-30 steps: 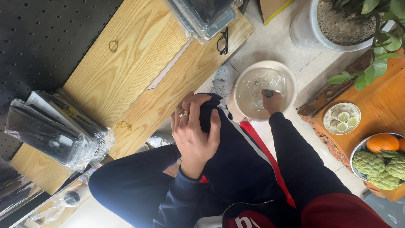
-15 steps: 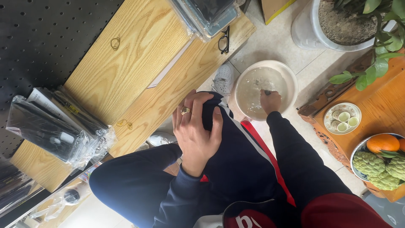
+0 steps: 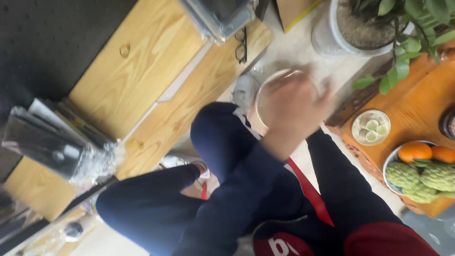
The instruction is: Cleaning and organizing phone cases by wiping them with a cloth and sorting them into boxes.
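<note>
Blurred left hand (image 3: 294, 111), fingers (image 3: 318, 97) spread over round bowl (image 3: 263, 97)

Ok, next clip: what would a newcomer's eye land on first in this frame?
Probably the blurred left hand at centre, reaching over a pale round bowl on the floor, above the person's dark-trousered legs. Next, at the right edge, the dish of bumpy green fruit and oranges on an orange wooden surface, below a potted plant. The right hand is not visible.
</note>
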